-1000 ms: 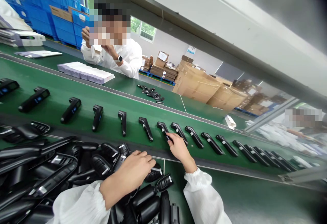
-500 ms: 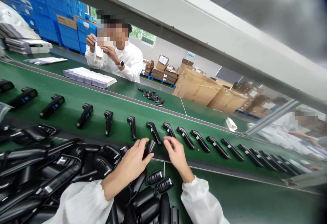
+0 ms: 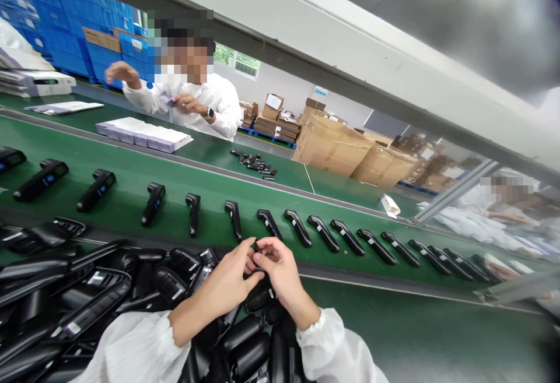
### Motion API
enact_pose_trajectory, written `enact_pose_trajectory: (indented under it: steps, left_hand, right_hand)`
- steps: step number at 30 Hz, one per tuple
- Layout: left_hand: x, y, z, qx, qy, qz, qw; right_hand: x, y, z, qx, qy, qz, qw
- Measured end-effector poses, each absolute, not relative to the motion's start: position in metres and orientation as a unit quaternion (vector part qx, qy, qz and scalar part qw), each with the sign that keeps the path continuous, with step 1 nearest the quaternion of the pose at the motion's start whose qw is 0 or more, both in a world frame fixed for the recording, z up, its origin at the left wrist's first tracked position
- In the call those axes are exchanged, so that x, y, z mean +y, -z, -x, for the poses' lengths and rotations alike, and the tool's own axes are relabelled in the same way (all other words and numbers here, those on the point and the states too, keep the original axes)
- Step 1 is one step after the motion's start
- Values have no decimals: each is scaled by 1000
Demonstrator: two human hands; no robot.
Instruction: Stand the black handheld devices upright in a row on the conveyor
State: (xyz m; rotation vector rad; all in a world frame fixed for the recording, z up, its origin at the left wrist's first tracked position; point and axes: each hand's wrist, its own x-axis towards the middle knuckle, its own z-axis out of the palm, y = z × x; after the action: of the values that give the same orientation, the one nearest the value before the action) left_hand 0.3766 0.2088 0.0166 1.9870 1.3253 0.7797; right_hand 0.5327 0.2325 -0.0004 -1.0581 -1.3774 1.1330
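Observation:
My left hand (image 3: 227,284) and my right hand (image 3: 282,269) meet fingertip to fingertip above the near edge of the conveyor belt. Between them is a black plastic piece, almost wholly covered by the fingers; it showed in the left hand earlier. Both hands have their fingers curled round it. Just beyond lies a row of black, bent-handled handheld devices (image 3: 296,228) on the green belt (image 3: 210,182). Below and left of my hands spreads a heap of black plastic casings (image 3: 94,298), some with white labels.
Across the belt a person in white (image 3: 219,103) sits near flat white cartons (image 3: 142,133). A small pile of black parts (image 3: 254,162) lies on the far table. A slanted metal beam (image 3: 350,62) crosses overhead. Large cardboard boxes (image 3: 332,144) stand behind.
My right hand has moved left and closed in against my left hand at the black piece. The devices on the belt have shifted slightly right. The person opposite has lowered the carton and raised one hand.

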Motion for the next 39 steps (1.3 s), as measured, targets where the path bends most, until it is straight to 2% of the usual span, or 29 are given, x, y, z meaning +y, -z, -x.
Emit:
enact_pose_trajectory:
  steps: [2,4,8,14,18,27,29,31,32,34,37,39]
  left_hand:
    - [204,-18,-378,494,-258,-780,286]
    - [198,-19,-378,469,-192,-830,232]
    - [190,-16,-381,405,-90,-897,151]
    - [190,-10,-386,374,-94,-920,68]
    - [194,-10,-388,370,-91,-923,50]
    - [205,-16,-384,505,-181,-802,262]
    - [208,-15,-384,513,-230,-749,350]
    - [211,-14,-384,508,-284,-667,465]
    - [213,-13,-384,500,-309,-619,520]
    - [214,-12,-385,482,-348,-548,588]
    - [213,-14,-388,469,-389,-527,593]
    - [211,-16,-390,458,-420,-523,584]
  right_hand:
    - [248,-3,-554,-580,-455,462,493]
    - [264,-6,-579,-622,-390,501,459]
    - [282,-2,-613,-711,-257,567,327]
    - [298,27,-608,-730,-82,651,188]
    - [308,32,-606,-720,-28,677,152]
    - [309,30,-620,-703,-7,695,148]
    - [308,27,-621,-687,7,709,162]
    - [302,20,-620,-668,17,709,224]
    - [297,13,-618,-670,-5,692,270]
    - [285,-2,-611,-696,-142,607,357]
    - [262,-24,-594,-695,-424,440,379]
    - [249,-31,-576,-620,-532,408,408]
